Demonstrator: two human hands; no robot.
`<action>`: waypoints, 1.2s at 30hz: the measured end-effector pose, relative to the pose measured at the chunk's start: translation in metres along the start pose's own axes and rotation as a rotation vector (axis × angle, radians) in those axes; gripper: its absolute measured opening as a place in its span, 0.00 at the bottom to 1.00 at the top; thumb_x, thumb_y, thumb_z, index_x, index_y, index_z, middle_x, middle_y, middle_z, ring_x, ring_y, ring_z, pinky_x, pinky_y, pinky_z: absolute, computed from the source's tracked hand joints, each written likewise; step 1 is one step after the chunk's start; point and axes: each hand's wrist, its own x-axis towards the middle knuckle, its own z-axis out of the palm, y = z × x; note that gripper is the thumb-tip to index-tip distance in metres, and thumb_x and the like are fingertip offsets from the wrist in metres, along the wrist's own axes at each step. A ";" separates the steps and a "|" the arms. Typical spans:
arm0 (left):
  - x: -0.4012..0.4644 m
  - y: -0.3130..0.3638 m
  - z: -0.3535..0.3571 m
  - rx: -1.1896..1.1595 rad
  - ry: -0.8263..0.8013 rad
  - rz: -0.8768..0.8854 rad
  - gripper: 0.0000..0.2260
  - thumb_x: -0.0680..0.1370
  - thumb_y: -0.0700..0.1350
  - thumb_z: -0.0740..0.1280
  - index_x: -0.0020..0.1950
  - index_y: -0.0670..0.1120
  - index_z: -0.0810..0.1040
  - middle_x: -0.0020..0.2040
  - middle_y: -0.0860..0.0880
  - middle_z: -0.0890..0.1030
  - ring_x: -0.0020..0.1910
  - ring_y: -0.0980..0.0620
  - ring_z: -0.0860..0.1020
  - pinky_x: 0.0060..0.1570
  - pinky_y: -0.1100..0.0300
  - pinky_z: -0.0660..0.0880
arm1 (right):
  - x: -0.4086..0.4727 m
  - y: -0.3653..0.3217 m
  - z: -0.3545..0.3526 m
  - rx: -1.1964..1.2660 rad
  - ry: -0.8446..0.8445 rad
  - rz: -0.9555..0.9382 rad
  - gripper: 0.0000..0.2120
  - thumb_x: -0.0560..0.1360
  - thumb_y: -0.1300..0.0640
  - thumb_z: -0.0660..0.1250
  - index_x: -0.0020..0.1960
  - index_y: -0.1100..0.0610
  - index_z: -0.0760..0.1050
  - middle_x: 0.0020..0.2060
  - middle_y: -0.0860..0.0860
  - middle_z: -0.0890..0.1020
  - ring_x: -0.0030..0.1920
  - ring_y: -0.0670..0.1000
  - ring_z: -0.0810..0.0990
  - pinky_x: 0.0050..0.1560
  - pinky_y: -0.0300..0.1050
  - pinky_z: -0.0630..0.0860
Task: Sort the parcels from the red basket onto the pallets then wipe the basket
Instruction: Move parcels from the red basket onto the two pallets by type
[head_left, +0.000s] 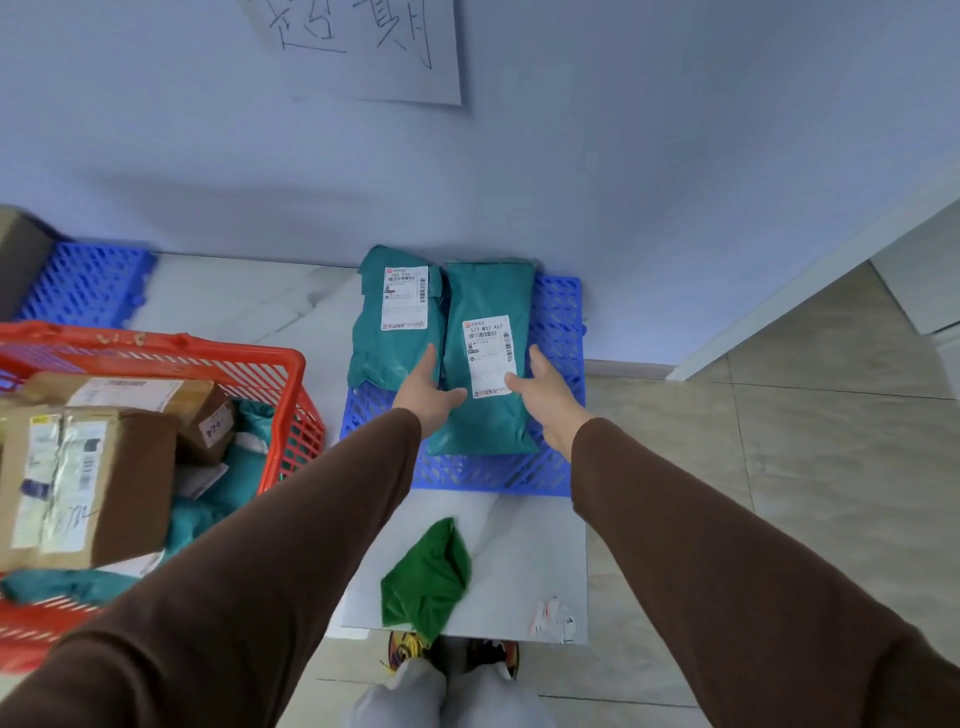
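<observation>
Both arms in brown sleeves reach toward the blue pallet at the centre of the frame, where two teal parcels lie side by side against the wall. The left hand and the right hand flank the nearer teal parcel, one on each long edge. On both hands the fingers are fairly straight and relaxed, laid along the parcel's sides with the thumbs over its top face, not curled round it. To me it looks like a settling touch, squaring the bag so it sits parallel to the other teal parcel and keeps its white label up where it can be read.

The red basket stands at the left of the frame, well short of empty: a big brown carton, a smaller carton behind it, and more teal bags underneath. A second blue pallet shows in the upper left, with part of a dark box at its edge, so the sorting appears to split the parcels by kind.

A green cloth lies on the pale floor tile at lower centre, just in front of the person's shoes, probably kept near for wiping the basket once it is cleared. A handwritten sheet is taped to the wall above.
</observation>
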 end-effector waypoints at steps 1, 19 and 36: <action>-0.008 0.004 -0.002 -0.016 0.007 0.004 0.39 0.79 0.40 0.70 0.83 0.50 0.50 0.80 0.49 0.61 0.77 0.46 0.65 0.73 0.48 0.67 | -0.009 -0.006 0.001 0.000 0.007 -0.027 0.34 0.83 0.58 0.63 0.82 0.47 0.50 0.79 0.47 0.62 0.77 0.51 0.64 0.64 0.43 0.64; -0.175 0.028 -0.159 -0.422 0.280 0.101 0.29 0.79 0.39 0.70 0.79 0.45 0.64 0.75 0.45 0.70 0.74 0.48 0.69 0.71 0.54 0.67 | -0.175 -0.112 0.146 0.025 -0.245 -0.304 0.32 0.80 0.59 0.67 0.81 0.52 0.59 0.79 0.51 0.64 0.78 0.49 0.62 0.69 0.41 0.62; -0.215 -0.123 -0.370 -0.345 0.270 -0.005 0.25 0.78 0.40 0.70 0.74 0.44 0.69 0.69 0.47 0.75 0.68 0.48 0.74 0.70 0.48 0.70 | -0.211 -0.069 0.356 -0.038 -0.191 -0.130 0.29 0.83 0.56 0.64 0.81 0.54 0.58 0.79 0.52 0.63 0.77 0.52 0.64 0.69 0.46 0.65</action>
